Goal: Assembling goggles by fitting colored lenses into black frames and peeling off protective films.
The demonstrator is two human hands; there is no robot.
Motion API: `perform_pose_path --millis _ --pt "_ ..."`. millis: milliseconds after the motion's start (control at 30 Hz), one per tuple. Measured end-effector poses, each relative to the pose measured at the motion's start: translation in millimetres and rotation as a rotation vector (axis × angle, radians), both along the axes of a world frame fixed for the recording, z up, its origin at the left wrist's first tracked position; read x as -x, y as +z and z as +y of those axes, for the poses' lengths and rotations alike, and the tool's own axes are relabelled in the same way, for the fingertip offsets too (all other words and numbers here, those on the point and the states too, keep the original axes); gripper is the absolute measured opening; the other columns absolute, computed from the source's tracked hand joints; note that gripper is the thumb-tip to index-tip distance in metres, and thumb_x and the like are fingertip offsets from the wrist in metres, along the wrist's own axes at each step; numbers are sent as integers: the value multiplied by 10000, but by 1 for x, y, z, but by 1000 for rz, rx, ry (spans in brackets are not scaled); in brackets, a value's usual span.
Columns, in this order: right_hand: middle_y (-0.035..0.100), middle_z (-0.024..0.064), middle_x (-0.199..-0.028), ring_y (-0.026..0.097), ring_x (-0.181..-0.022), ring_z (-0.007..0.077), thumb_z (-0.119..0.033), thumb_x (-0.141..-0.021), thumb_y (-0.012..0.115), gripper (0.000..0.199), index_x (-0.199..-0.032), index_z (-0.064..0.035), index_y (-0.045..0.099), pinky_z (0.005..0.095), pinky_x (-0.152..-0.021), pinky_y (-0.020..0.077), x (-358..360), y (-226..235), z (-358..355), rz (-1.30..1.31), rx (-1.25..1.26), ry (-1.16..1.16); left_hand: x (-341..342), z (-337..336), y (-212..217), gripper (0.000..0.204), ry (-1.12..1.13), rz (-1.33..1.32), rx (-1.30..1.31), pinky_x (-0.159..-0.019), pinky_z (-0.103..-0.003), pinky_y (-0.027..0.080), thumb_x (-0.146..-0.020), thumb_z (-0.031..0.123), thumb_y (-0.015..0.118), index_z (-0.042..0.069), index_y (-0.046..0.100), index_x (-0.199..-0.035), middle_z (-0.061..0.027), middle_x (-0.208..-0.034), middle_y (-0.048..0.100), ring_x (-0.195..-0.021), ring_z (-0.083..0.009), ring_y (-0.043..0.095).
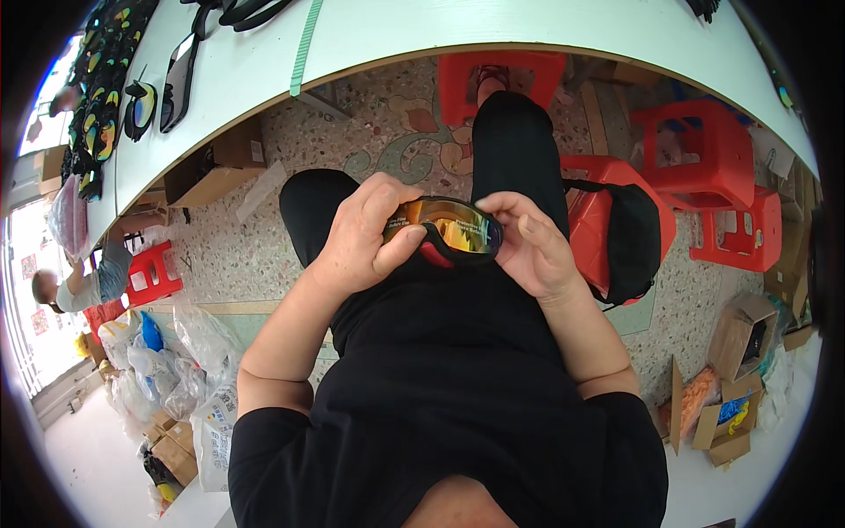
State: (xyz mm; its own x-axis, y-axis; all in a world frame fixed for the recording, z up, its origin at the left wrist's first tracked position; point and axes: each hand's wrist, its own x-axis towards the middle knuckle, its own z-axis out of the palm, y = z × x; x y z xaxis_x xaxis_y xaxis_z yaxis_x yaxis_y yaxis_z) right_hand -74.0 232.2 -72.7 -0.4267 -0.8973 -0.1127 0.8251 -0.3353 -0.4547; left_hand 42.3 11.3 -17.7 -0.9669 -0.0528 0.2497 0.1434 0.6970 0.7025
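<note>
A pair of goggles [465,234] with a mirrored orange-yellow lens and black frame is held above my lap, lens upward. Small print shows on the lens, and a bit of red [435,255] is visible below the nose notch. My left hand [370,231] grips the left end, thumb over the lower part of the lens and fingers along the top edge. At the other end, my right hand [534,242] holds the rim with its fingertips, the remaining fingers loosely curled. The goggles' inner side is hidden.
On the white table [387,25] ahead lie a phone [179,84], another pair of goggles [140,107] and a heap of goggles [99,79]. Red stools [695,145] and a black bag [627,238] are right. Plastic bags [158,370] and another person [84,282] are left; open boxes [726,414] lower right.
</note>
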Motion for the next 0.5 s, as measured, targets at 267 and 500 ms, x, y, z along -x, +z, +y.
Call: perform_pose_path --millis 267,500 --pt "601 119 -1181 589 -1100 197 -319 -941 603 502 -1281 35 499 335 -959 471 2 -6 1 1 -30 55 -5 -1 -2 333 53 -1 40 -735 -388 497 -852 260 641 8 592 -1064 -152 -915 587 -832 -329 597" --pt "626 101 -1155 609 -1035 181 -287 -951 579 439 -1275 1 503 344 -902 493 -1 7 -9 -24 -64 12 -4 2 -6 324 128 -3 50 -731 -392 490 -856 256 624 3 586 -1054 -162 -912 584 -824 -338 591"
